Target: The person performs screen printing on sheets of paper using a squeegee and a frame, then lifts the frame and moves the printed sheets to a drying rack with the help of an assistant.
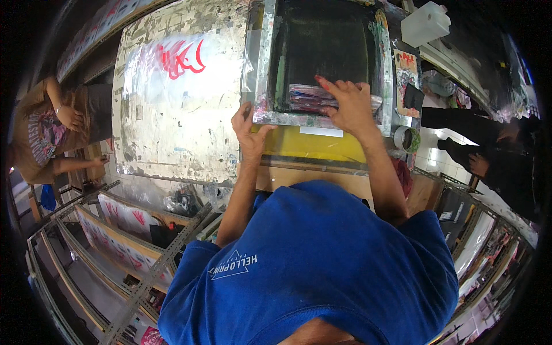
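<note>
A screen printing frame (261, 69) with a dark mesh (322, 43) lies before me. My left hand (251, 137) is closed at its near left corner, thumb on the near edge and fingers along the left side. With my right hand (352, 106) I grip an ink-smeared squeegee (305, 99), which lies across the near end of the mesh. Red ink marks that hand's forefinger, which stretches past the squeegee. Beneath the frame a yellow board (313, 144) shows, with a white strip (321, 131) along the frame's near edge.
To the left, a clear sheet with red marks (183, 57) lies on a stained white board (172, 132). A white jug (425, 24) and a tape roll (406, 139) are at right. Racks (132, 293) stand behind me; people stand on both sides.
</note>
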`<act>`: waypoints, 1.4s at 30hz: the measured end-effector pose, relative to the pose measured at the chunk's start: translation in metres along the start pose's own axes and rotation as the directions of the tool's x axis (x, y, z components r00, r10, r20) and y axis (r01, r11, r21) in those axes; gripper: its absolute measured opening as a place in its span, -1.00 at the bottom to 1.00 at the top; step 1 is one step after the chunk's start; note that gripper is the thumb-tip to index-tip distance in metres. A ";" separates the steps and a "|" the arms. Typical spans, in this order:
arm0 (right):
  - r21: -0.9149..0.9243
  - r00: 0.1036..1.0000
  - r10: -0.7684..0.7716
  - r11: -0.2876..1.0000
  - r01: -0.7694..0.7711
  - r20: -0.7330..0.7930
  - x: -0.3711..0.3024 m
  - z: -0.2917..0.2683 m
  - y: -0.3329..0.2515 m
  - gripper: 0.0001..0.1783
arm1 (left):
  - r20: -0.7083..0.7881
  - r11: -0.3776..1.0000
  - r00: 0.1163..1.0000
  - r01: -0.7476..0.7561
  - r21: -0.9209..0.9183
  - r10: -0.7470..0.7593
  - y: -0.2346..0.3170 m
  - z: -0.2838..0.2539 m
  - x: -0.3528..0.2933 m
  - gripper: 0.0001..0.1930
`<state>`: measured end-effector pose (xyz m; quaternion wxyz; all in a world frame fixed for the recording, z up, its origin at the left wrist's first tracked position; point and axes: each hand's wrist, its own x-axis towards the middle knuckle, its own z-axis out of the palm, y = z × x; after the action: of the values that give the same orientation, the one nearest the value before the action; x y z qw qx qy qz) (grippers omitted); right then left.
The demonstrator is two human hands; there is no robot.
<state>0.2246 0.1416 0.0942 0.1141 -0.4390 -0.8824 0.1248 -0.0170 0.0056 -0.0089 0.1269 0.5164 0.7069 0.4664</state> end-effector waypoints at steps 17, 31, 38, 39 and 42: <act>-0.153 0.943 -0.114 0.986 0.069 -0.312 0.194 0.048 0.141 -0.25 | 0.025 0.978 0.999 -0.048 0.203 0.044 -0.002 -0.001 -0.011 -0.28; 0.324 0.955 0.201 0.938 -0.123 -0.219 0.209 0.004 0.153 -0.41 | -0.018 0.986 0.992 0.125 0.113 -0.123 0.012 0.000 -0.014 -0.43; 0.305 0.983 0.140 0.947 -0.099 -0.117 0.048 -0.085 0.009 -0.42 | -0.212 0.996 0.977 0.014 -0.087 -0.033 0.059 -0.017 0.023 -0.53; 0.162 0.988 0.073 0.985 -0.051 -0.139 0.036 -0.097 -0.009 -0.43 | -0.260 0.991 0.965 0.013 -0.132 -0.047 0.073 -0.021 0.034 -0.55; -0.064 0.951 -0.053 0.997 0.035 -0.305 0.035 -0.139 -0.032 -0.40 | -0.301 0.988 0.950 0.045 -0.149 -0.088 0.119 -0.029 0.079 -0.70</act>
<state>0.2234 0.1671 0.2391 0.2398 -0.4362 -0.8669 0.0272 0.0026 0.0610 0.1238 0.0672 0.4034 0.7006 0.5848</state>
